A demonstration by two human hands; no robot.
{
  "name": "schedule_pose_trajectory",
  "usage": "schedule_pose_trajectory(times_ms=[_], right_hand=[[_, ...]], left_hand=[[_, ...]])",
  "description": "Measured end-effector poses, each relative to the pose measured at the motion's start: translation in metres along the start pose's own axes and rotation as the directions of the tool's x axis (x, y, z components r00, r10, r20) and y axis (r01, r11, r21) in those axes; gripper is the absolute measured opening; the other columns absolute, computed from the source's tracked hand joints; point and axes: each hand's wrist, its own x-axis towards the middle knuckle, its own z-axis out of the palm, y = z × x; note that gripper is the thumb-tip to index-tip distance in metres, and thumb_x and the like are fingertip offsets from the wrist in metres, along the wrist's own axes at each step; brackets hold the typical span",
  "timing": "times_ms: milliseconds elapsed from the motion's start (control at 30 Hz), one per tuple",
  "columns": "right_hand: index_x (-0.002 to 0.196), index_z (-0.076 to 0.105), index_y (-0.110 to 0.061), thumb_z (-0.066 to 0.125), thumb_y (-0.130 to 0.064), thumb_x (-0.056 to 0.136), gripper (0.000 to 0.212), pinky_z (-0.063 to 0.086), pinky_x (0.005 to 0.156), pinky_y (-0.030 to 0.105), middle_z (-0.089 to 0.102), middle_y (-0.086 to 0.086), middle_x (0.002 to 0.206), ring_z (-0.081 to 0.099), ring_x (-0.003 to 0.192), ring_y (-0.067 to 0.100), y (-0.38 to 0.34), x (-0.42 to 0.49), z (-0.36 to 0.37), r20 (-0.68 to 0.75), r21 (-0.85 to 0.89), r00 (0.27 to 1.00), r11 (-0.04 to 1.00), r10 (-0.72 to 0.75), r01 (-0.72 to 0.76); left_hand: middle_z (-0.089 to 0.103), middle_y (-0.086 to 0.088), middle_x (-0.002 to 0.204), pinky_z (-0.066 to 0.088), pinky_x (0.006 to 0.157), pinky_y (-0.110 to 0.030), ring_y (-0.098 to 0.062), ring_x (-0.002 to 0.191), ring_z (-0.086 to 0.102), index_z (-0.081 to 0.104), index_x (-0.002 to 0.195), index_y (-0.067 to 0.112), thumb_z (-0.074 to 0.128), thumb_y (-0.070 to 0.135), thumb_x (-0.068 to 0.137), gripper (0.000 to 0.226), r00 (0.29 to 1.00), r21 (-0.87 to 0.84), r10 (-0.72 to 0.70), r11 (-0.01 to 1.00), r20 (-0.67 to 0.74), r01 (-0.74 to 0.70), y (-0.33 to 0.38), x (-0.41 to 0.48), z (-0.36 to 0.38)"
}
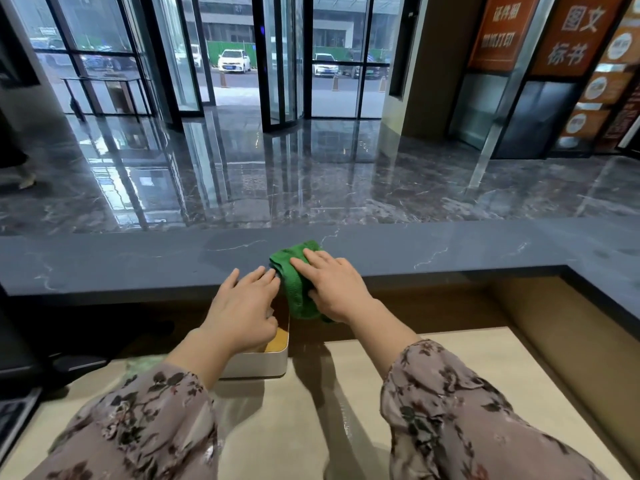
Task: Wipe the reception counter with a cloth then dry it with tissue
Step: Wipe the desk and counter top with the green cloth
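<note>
Fingers of the right hand lie flat and straight on the green cloth, pressing it to the dark worktop.
The cloth drapes over the near edge. The left hand, fingers relaxed, rests just beside it above a white box.

A glossy dark marble floor spreads across the middle, mirroring the glass. At 12 o'clock stands a revolving glass door, with a white car parked outside at 11 o'clock. Orange signboards with Chinese characters hang at 1 to 2 o'clock. A thin metal-framed table stands by the windows at 10 o'clock. A pale beige lower surface fills 5 o'clock, and a dark keyboard lies at 8 o'clock
</note>
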Motion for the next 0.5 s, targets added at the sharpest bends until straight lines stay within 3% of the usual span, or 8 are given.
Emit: schedule_pose_trajectory(times_ms=[267,500], right_hand=[[0.153,0.016,-0.032,0.049,-0.020,0.091,0.071,0.017,0.118,0.035,0.010,-0.002,0.161,0.012,0.148,0.016,0.109,-0.056,-0.018,0.066,0.031,0.982,0.983,0.177,-0.179],[0.153,0.016,-0.031,0.051,-0.026,0.094,0.069,0.019,0.118,0.035,0.010,-0.002,0.161,0.014,0.148,0.015,0.221,-0.109,-0.035,0.134,-0.020,0.924,0.933,0.358,-0.359]], left_hand=[[0.012,0.002,0.161,0.000,0.121,-0.043,-0.013,0.148,0.005,0.019,0.152,0.019,0.049,0.031,0.088,0.071,0.997,-0.005,0.079,0.997,0.022,-0.079,0.064,0.034,-0.004],[0.012,0.000,0.161,0.001,0.121,-0.043,-0.015,0.148,0.006,0.019,0.152,0.017,0.049,0.029,0.089,0.070,0.986,-0.022,0.166,0.986,0.026,-0.166,0.155,0.074,-0.004]])
